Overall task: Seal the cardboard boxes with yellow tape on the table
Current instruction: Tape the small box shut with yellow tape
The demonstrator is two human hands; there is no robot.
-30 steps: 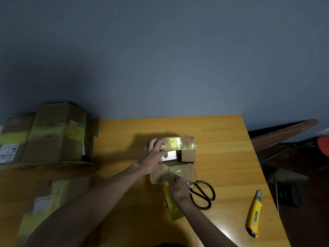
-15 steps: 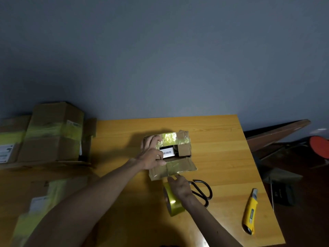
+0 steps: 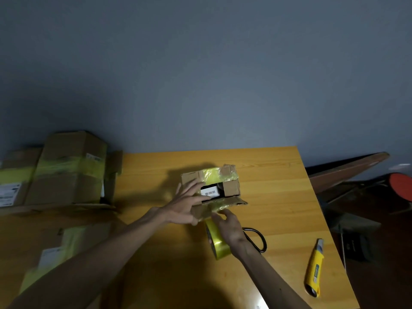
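A small cardboard box [image 3: 230, 188] sits mid-table with its top flaps apart, and crumpled yellow tape crosses the far flap. A white barcode label [image 3: 209, 192] shows inside. My left hand [image 3: 187, 206] grips the box's left side, fingers spread over the opening and thumb by the near flap [image 3: 231, 202]. The fingertips of my right hand [image 3: 229, 226] touch that flap's taped front edge and hold nothing. The yellow tape roll [image 3: 219, 246] stands on edge just under my right hand.
Black scissors [image 3: 256, 239] lie partly hidden behind my right wrist. A yellow utility knife [image 3: 314, 270] lies near the table's right edge [image 3: 321, 210]. Taped cardboard boxes [image 3: 69, 168] are stacked at the far left, and another [image 3: 55, 253] lies at the near left.
The box has turned slightly, and the near flap now hangs lower. My left hand's fingers have spread out over the opening. My right hand has risen from the tape roll to the flap edge.
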